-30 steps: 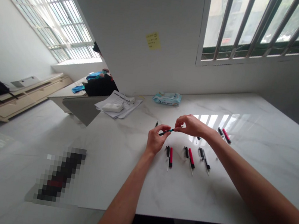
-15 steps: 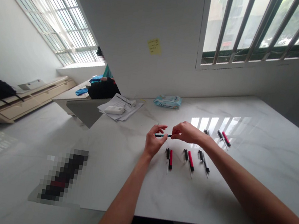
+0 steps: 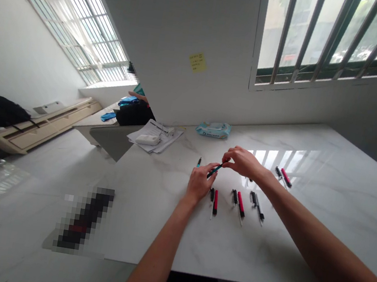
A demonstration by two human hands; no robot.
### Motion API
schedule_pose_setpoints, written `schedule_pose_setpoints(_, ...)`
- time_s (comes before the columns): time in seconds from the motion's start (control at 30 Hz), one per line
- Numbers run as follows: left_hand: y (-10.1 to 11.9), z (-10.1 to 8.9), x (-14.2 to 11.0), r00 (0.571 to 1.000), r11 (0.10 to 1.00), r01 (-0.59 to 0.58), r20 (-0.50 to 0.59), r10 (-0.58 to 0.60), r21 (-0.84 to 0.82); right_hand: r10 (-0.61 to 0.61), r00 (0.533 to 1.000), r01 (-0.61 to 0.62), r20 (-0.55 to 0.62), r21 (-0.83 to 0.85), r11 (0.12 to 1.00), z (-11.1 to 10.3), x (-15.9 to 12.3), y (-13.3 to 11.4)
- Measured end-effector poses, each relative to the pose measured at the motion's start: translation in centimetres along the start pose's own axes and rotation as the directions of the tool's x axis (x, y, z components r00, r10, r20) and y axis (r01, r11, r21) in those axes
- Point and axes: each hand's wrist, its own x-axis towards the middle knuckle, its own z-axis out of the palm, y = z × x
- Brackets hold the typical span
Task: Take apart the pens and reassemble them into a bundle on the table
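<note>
A slim teal-and-black pen (image 3: 215,170) slants between my hands, its upper right end higher. My left hand (image 3: 200,180) is closed around its lower part, and my right hand (image 3: 241,162) pinches the upper end. Just beyond the left fingers lies another teal-and-black pen piece (image 3: 199,162). Close in front of my hands, pens lie taken apart in groups: a red barrel (image 3: 215,201) with a black part (image 3: 212,195) and thin white refill, a second red barrel (image 3: 241,204), and a dark-and-clear barrel (image 3: 260,207). My right wrist partly hides another group.
Farther right rests another red barrel (image 3: 285,177) beside a black part (image 3: 278,171). A wet wipes pack (image 3: 213,129) sits by the wall, with papers (image 3: 170,140) and a white box (image 3: 148,140) to its left. A person is partly visible behind the wall edge.
The pen between my hands has tilted from nearly level to slanting up rightward. My right hand has risen slightly, and the left fingers have closed further. The teal piece beyond them now shows.
</note>
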Motion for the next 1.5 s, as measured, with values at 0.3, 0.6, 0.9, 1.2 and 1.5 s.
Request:
schedule_pose_setpoints(0.3,-2.1,-0.7,0.8,0.990,0.956,0.125,-0.092,-0.103,0.267,0.052,0.983,-0.046,-0.177,0.038,0.998,-1.0,0.1,1.2)
schedule_pose_setpoints(0.6,-2.1,-0.3,2.3,0.965,0.765,0.210,-0.004,-0.262,0.609,0.226,0.974,-0.225,0.025,-0.029,0.974,-3.7,-1.2,5.6)
schedule_pose_setpoints(0.9,-2.7,0.5,2.9,0.936,0.707,0.240,0.036,-0.351,0.666,0.295,0.906,-0.280,0.305,-0.093,0.955,-1.0,-1.4,6.8)
schedule_pose_setpoints(1.2,-3.9,-0.4,2.8,0.951,0.696,0.285,-0.106,-0.289,0.659,0.327,0.889,-0.322,0.320,-0.073,0.944,-0.3,-1.3,7.9)
schedule_pose_setpoints(1.5,-5.3,-1.5,3.0,0.918,0.705,0.388,-0.179,-0.354,0.594,0.322,0.893,-0.320,0.314,-0.059,0.946,0.2,-1.1,7.5)
